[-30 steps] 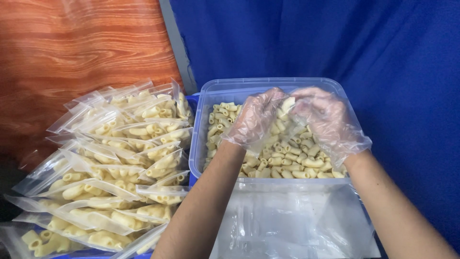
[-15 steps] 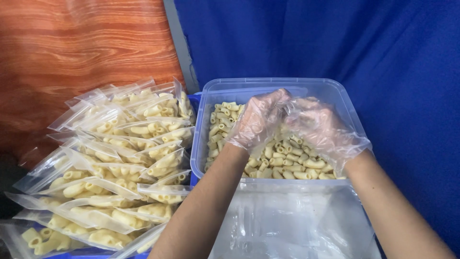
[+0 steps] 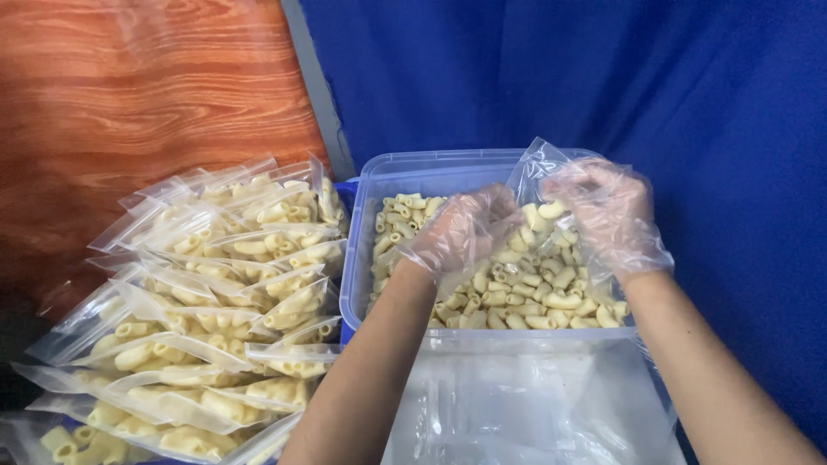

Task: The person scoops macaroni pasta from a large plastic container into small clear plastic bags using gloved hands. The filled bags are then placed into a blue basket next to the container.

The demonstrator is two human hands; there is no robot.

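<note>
Both hands wear thin clear plastic gloves and work over a clear plastic tub (image 3: pixel 370 185) full of pale elbow macaroni (image 3: pixel 517 297). My left hand (image 3: pixel 465 231) is cupped with fingers curled over the pasta, pressed against a small clear bag (image 3: pixel 538 198). My right hand (image 3: pixel 603 211) pinches the top edge of that bag and holds it up over the tub. A few pasta pieces show inside the bag.
A heap of several filled, sealed macaroni bags (image 3: pixel 215 319) lies left of the tub. A stack of flat clear bags (image 3: pixel 525 405) rests in front of it. Blue cloth (image 3: pixel 603 77) hangs behind; a wood panel (image 3: pixel 129 103) stands at back left.
My hands were close together over the pasta. They have moved apart, and my right hand has lifted the small clear bag up at the tub's right side.
</note>
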